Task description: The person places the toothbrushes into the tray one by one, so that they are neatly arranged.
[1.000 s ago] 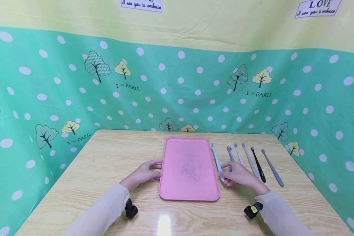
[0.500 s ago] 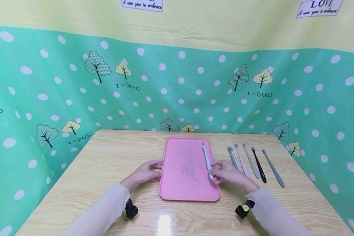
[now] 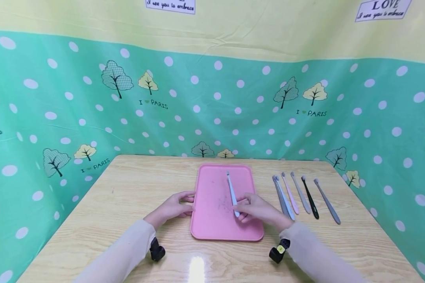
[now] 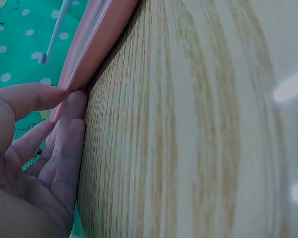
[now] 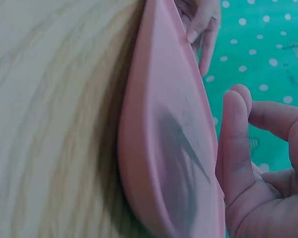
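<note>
A pink rectangular tray [image 3: 212,232] lies in the middle of the wooden table. At its left edge, my left hand [image 3: 175,206] pinches the rim, thumb on top and fingers against the side, as the left wrist view shows. My right hand [image 3: 256,210] pinches a light blue toothbrush [image 3: 231,188] near the handle's lower end, over the tray. The brush head points to the far side. In the left wrist view part of the toothbrush [image 4: 56,32] shows above the tray; in the right wrist view the fingers [image 5: 236,134] hide it.
Right of the tray several toothbrushes lie roughly side by side: grey, light blue, a pink toothbrush [image 3: 290,192], more grey ones and a black toothbrush [image 3: 309,198]. A green and yellow printed curtain [image 3: 212,98] hangs behind the table [image 3: 138,181].
My right hand has carried the light blue toothbrush leftward, from beside the tray's right edge to over its middle. The left hand has stayed at the tray's left edge.
</note>
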`<state>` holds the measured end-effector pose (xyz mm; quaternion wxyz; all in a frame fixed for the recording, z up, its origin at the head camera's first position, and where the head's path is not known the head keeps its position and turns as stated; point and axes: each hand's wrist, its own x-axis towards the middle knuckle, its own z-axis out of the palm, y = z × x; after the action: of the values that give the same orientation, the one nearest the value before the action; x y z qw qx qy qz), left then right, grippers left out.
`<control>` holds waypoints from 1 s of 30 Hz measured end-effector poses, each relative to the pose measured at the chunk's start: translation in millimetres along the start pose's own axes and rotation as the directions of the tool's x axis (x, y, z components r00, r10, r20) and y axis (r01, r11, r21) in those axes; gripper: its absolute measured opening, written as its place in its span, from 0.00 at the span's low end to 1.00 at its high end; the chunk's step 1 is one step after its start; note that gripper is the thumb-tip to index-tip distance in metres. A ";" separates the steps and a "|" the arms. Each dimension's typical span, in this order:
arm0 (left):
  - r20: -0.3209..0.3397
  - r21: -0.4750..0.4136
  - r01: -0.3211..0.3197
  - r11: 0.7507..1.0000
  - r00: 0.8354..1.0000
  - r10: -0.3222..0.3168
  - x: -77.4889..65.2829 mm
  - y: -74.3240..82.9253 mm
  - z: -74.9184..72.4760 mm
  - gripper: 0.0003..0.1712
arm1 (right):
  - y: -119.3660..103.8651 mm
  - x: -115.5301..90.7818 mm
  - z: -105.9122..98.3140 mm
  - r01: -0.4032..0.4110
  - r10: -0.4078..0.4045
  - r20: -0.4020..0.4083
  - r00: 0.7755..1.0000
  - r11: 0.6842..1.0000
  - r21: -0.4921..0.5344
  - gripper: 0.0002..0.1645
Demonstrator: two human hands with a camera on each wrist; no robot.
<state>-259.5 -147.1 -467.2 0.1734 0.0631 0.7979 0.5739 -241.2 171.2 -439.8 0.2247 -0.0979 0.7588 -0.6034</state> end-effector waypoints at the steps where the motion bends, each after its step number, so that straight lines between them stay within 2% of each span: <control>1: 0.000 -0.002 0.001 1.000 1.000 -0.001 0.1 0.0 0.0 0.39 | -0.2 1.8 3.1 -0.003 0.003 0.008 1.000 1.000 0.009 0.29; 13: 0.007 -0.008 -0.008 1.000 1.000 0.008 -2.7 2.4 -0.2 0.38 | -9.2 15.6 24.7 -0.013 0.009 0.061 0.998 0.998 0.065 0.27; 18: 0.011 -0.020 -0.014 1.000 1.000 0.014 -2.4 1.3 -1.3 0.39 | -10.6 22.9 33.6 -0.034 0.027 0.069 0.997 0.995 0.097 0.29; 30: -0.003 -0.013 0.003 1.000 1.000 -0.003 -2.5 1.5 0.3 0.39 | -17.3 40.9 56.3 -0.051 0.041 0.097 0.994 0.993 0.102 0.27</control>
<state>-257.2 -147.1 -465.4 0.1737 0.0600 0.7945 0.5787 -253.4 100.6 -441.9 0.2793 -0.0971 0.7167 -0.6316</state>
